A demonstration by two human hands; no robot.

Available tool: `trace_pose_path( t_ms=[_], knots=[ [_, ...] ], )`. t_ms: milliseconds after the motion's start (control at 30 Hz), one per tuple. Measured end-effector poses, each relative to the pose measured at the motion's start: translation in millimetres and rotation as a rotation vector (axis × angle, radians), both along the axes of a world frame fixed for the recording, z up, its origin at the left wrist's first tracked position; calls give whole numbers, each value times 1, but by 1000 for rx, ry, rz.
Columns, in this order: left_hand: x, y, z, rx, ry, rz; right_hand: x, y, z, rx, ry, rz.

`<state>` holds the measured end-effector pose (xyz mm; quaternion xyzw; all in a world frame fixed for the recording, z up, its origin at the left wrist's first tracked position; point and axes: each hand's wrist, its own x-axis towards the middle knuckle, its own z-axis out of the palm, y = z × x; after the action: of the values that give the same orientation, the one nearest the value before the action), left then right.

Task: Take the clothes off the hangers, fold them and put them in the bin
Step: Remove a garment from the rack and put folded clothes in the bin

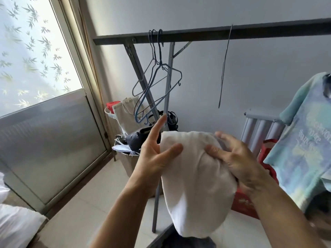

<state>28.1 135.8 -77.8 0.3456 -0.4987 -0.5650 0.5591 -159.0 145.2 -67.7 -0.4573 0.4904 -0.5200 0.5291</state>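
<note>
A white garment hangs bunched in front of me, held between both hands. My left hand pinches its left edge with the thumb on the front, while the other fingers point up. My right hand grips the cloth's upper right, fingers curled into it. Above, three bare blue wire hangers hang together on the dark rail, and one more thin hanger dangles edge-on further right. A tie-dye blue-green T-shirt hangs at the right edge.
Grey rack legs stand behind the garment. A bin piled with bags and papers sits by the wall. A red bag and a radiator are at the right. A glass door fills the left.
</note>
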Motion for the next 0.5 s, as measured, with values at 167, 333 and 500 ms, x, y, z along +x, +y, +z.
trace_pose_path(
  t_ms=[167, 333, 500],
  knots=[
    [-1, 2, 1, -77, -266, 209, -4, 6, -2, -91, 30, 144],
    [12, 4, 17, -189, -704, 125, -5, 7, 4, -205, 333, 87],
    [24, 4, 31, -331, -944, 195, -8, 7, 13, -374, 507, 35]
  ],
)
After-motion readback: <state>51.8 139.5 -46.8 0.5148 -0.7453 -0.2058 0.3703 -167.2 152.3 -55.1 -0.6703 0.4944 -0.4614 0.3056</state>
